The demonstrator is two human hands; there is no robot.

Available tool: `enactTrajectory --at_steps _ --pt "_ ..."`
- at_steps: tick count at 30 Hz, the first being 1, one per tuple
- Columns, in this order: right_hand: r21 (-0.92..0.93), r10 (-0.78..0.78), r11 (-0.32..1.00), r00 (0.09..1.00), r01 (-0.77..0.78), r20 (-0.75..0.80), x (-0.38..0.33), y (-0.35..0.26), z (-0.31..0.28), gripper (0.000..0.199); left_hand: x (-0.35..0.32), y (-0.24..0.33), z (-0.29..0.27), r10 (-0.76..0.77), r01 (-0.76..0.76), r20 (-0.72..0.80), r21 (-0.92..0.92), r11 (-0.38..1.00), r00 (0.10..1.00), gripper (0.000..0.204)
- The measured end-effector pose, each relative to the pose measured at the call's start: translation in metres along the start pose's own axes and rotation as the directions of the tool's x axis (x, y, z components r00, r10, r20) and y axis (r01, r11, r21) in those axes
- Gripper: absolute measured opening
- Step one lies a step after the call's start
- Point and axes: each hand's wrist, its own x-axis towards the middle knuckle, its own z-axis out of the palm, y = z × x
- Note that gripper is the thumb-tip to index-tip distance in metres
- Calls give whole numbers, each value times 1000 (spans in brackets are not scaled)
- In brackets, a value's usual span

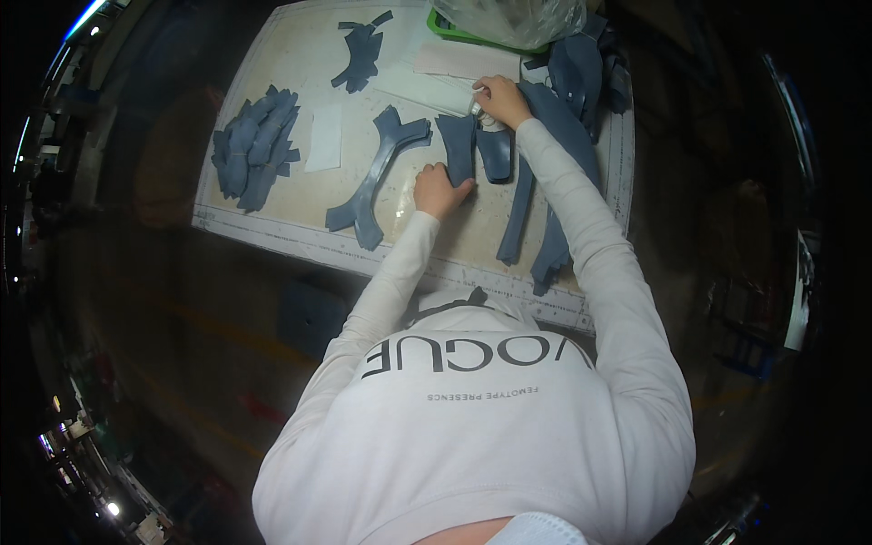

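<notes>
My left hand point(440, 192) rests on the table, fingers apart, its thumb against the lower end of a stack of dark blue-grey cut pieces point(457, 145). Further up and to the right, my right hand point(502, 100) has its fingers bent together over a small whitish item point(485, 117); what exactly they grip is too small to make out. Just below that hand lies a shorter blue-grey piece point(495, 156). A long Y-ended stack of the same material point(377, 173) lies left of my left hand.
Tied bundles of blue-grey pieces point(256, 145) lie at the far left by a white paper sheet point(324, 138). Another small stack point(361, 58) is at the back. Long strips point(563, 136) run under my right forearm. A green tray point(445, 25) with clear plastic stands behind.
</notes>
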Motion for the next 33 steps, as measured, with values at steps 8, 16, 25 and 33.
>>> enactTrajectory --at_steps 8,16,25,33 --pt "86 -482 864 763 497 431 -26 -62 3 46 -8 -77 -73 115 -86 555 -78 993 824 65" --pt "-245 -312 789 711 563 630 -86 -87 18 78 18 -67 -94 252 -332 382 159 930 889 53" --pt "-215 -269 879 815 426 513 -105 -87 29 72 -5 -56 -71 347 -413 246 318 853 905 65" --pt "-259 -47 965 998 33 -50 -9 -34 15 30 -57 -28 -84 424 -477 -236 -252 842 874 31"
